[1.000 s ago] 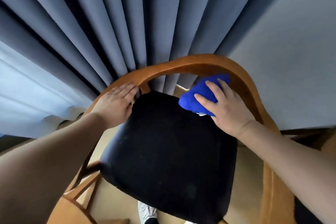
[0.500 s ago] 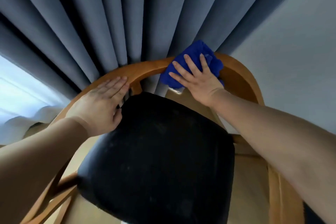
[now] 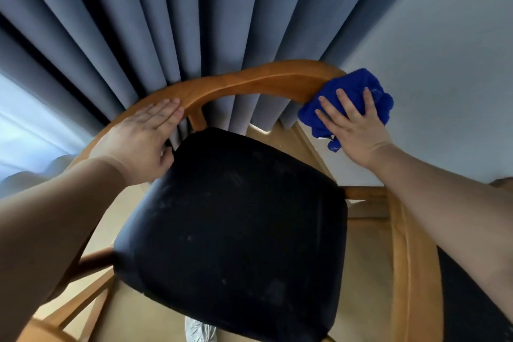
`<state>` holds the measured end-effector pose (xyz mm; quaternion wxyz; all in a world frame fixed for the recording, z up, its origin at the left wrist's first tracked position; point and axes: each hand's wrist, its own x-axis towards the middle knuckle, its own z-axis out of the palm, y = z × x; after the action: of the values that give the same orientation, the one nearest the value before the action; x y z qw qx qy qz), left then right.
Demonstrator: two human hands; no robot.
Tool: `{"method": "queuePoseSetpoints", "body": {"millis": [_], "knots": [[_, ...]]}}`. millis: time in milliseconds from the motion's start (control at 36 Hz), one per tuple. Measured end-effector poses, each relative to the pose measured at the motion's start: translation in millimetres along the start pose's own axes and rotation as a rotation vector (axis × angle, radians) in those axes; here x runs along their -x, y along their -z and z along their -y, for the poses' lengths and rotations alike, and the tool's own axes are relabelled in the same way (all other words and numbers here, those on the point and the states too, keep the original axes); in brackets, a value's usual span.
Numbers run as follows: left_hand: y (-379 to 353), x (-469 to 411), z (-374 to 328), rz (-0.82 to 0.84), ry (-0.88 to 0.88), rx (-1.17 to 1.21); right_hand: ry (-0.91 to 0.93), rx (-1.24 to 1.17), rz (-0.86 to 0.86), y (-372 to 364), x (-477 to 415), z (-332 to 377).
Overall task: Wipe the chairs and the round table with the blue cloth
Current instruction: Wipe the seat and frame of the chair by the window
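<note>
A wooden chair with a curved back rail (image 3: 258,83) and a black padded seat (image 3: 236,230) fills the middle of the view. My right hand (image 3: 358,128) presses the crumpled blue cloth (image 3: 352,91) flat against the right end of the rail, fingers spread and straight. On the left part of the rail rests my left hand (image 3: 141,136), its fingers straight and together, thumb down by the seat's edge. The round table is not in view.
Blue-grey curtains (image 3: 172,22) hang close behind the chair, with a pale wall (image 3: 444,64) to the right. A second wooden chair rail (image 3: 413,258) runs down the right side. Beige floor and a white shoe (image 3: 198,330) show below the seat.
My right hand has slid the blue cloth from the seat's back edge up onto the rail, then rightward along it to the right end. The left hand has stayed on the rail.
</note>
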<state>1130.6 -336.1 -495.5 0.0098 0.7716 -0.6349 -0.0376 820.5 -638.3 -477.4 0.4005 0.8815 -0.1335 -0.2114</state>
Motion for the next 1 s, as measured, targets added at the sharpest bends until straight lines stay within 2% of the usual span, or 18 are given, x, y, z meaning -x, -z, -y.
{"method": "queuePoseSetpoints", "body": {"millis": [167, 333, 583, 861, 1000], "knots": [[1, 1, 0, 0.012, -0.001, 0.000, -0.014, -0.003, 0.255, -25, 52, 16], [1, 3, -3, 0.011, -0.011, 0.011, 0.010, -0.044, 0.285, -30, 58, 20], [1, 1, -1, 0.017, -0.002, 0.004, 0.045, 0.044, 0.012, -4, -13, 8], [-1, 0, 0, -0.004, -0.008, 0.008, 0.091, 0.029, -0.215, 44, -86, 35], [-2, 2, 1, -0.022, -0.018, 0.018, 0.224, -0.135, -0.359, 96, -124, 53]]}}
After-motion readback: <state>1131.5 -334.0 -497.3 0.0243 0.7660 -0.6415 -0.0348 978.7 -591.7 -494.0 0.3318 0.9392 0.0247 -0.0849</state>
